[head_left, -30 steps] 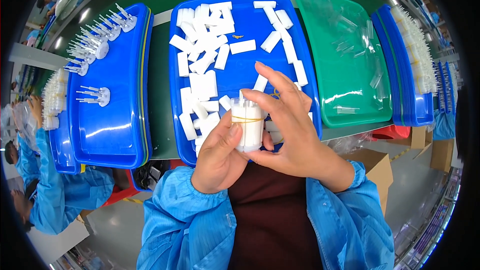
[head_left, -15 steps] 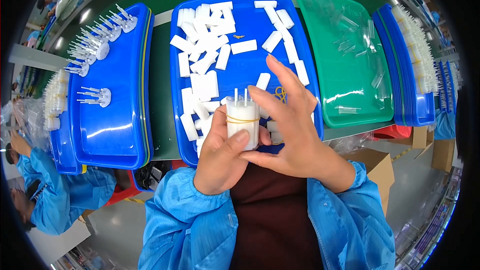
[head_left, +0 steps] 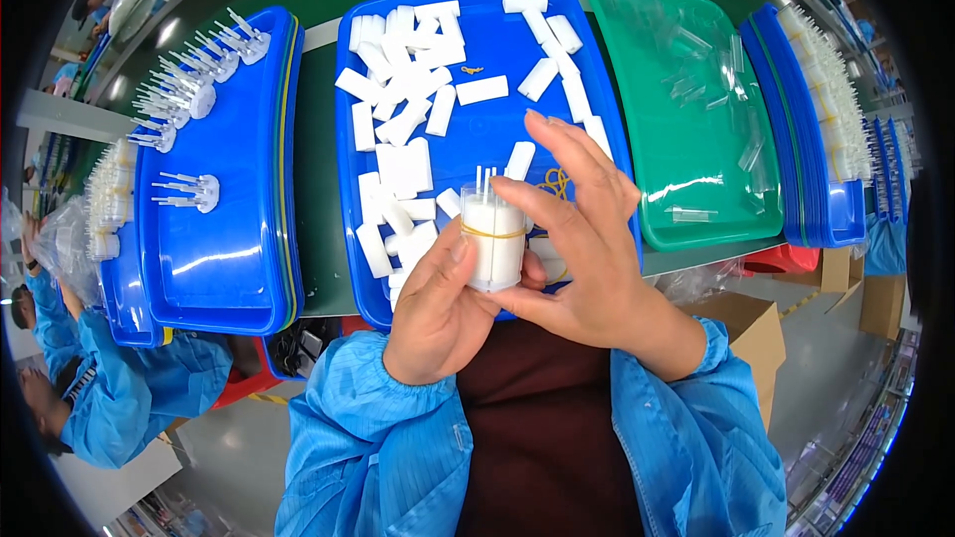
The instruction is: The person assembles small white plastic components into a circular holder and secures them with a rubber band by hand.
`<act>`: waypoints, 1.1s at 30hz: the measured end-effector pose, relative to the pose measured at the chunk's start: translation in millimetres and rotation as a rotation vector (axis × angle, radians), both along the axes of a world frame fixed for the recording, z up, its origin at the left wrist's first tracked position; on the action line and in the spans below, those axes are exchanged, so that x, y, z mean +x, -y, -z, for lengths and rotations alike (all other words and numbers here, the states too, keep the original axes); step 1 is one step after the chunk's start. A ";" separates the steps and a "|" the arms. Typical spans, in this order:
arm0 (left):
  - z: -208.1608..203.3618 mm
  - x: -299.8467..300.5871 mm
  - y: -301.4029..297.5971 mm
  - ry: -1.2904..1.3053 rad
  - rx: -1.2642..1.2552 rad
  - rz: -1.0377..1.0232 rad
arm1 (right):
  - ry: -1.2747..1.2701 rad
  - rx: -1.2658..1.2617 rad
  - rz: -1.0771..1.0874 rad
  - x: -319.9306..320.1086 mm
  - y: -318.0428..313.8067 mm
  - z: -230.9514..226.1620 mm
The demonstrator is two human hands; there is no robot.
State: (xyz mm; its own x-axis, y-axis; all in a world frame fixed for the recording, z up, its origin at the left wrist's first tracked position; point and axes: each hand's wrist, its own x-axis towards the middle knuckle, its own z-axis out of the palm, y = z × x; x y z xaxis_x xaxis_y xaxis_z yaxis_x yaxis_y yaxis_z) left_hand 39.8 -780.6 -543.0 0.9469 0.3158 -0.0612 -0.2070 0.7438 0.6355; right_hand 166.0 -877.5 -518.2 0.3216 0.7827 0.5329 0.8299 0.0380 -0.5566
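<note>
A banded bundle of white blocks (head_left: 497, 255) stands upright between my hands, above the near part of the blue tray. Clear strips show along its sides, a yellow rubber band (head_left: 483, 233) circles it, and thin white pins (head_left: 484, 180) stick out of its top. My left hand (head_left: 435, 316) is closed around its left side, the thumb pressed near the band. My right hand (head_left: 600, 259) spans it from the right, with the index fingertip at the pins and the thumb at the base. The other right fingers are raised, and the bundle's far side is hidden.
The blue tray (head_left: 615, 189) holds many white blocks and loose rubber bands (head_left: 555, 182). A green tray (head_left: 686, 179) with clear strips is to the right. Pinned round bases (head_left: 202, 193) stand in the left blue tray (head_left: 214, 283). Finished-looking bundles (head_left: 831, 104) line the far right; a co-worker's sleeve (head_left: 124, 378) is at left.
The bundle has turned in my hands and shifted slightly right, so a seam between blocks now faces me. My left thumb has moved up toward the band. At left, the co-worker's arms have moved.
</note>
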 end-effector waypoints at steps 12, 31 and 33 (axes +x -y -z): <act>1.9 -3.0 1.1 -0.049 -0.105 -0.041 | -0.002 -0.009 -0.024 0.9 -2.0 -0.7; 3.7 3.8 1.1 0.002 -0.049 -0.012 | -0.029 -0.070 -0.009 2.5 -0.6 2.2; 5.1 4.5 1.1 0.033 -0.041 0.007 | -0.024 -0.055 -0.002 3.3 -0.2 0.4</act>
